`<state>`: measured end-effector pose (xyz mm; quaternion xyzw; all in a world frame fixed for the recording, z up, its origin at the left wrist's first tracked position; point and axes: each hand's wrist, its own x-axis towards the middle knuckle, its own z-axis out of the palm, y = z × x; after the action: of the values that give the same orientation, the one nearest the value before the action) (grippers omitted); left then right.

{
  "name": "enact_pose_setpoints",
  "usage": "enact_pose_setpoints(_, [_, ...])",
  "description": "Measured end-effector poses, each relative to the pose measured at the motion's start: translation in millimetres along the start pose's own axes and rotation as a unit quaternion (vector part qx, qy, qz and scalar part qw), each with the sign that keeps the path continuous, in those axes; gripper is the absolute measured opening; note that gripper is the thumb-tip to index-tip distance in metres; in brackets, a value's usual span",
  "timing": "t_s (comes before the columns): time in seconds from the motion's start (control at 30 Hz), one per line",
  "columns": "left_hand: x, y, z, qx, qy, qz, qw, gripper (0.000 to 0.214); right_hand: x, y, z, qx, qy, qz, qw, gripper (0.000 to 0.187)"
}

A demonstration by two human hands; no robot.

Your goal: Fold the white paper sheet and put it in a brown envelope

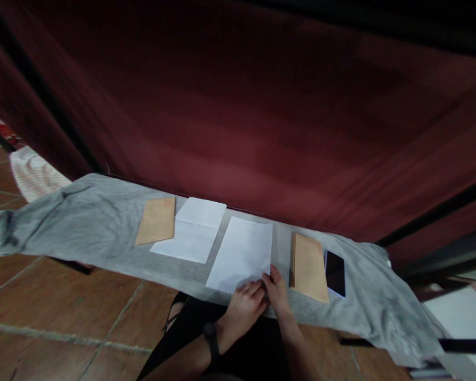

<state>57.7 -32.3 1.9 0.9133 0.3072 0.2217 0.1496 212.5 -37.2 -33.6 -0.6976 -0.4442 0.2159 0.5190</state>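
A blank white sheet of paper (246,246) lies on the grey cloth in front of me. My left hand (246,302) is at its near edge, fingers bent and pressed together on the paper. Right beside it, my right hand (276,290) closes its fingers on the near right corner of the same sheet. The fingertips of both hands nearly meet, and what is under them is partly hidden. To the left is a second white sheet (194,235) with a crease across it. Its left side meets a brown envelope (156,219).
A stack of brown envelopes (309,267) lies right of my hands, with a dark-screened phone (335,273) beside it. Grey cloth (91,222) covers the narrow bench. A dark red fabric wall (238,132) rises behind its far edge. Tiled floor (115,301) shows below.
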Motion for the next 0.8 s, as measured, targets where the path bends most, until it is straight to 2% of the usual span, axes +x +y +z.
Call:
enact_pose_setpoints(0.07, [-1,-7,-4.1,0.007,0.013,0.005,1.000,0.028,3,6,-9,0.002,0.002,0.016,1.000,0.044])
enact_pose_setpoints(0.17, [0,-30,-13.0,0.081,0.036,-0.015,0.996,0.039,6,13,-19,0.004,0.024,0.036,0.999,0.045])
enact_pose_setpoints(0.23, [0,-47,-16.1,0.139,0.045,-0.051,0.988,0.050,7,15,-20,-0.001,0.039,0.045,0.998,0.045])
enact_pose_setpoints(0.3, [0,-60,-16.6,0.177,0.040,-0.057,0.982,0.053,6,14,-18,-0.014,0.049,0.043,0.998,0.047])
enact_pose_setpoints(0.43, [-3,-71,-16.1,0.205,0.019,-0.043,0.978,0.055,-3,6,-16,-0.120,0.072,-0.007,0.990,0.047])
enact_pose_setpoints(0.57, [-1,-73,-15.7,0.202,0.013,-0.035,0.979,0.056,-9,-12,-14,-0.258,0.103,-0.077,0.958,0.044])
enact_pose_setpoints(0.63, [5,-75,-13.5,0.193,0.007,-0.031,0.981,0.055,-7,-23,-6,-0.262,0.074,-0.122,0.955,0.044])
enact_pose_setpoints(0.7, [15,-78,-9.6,0.185,-0.010,-0.026,0.982,0.053,-1,-34,10,-0.232,0.005,-0.156,0.960,0.046])
enact_pose_setpoints(0.8, [33,-83,-2.4,0.177,-0.052,-0.014,0.983,0.054,14,-43,38,-0.234,-0.066,-0.169,0.955,0.049])
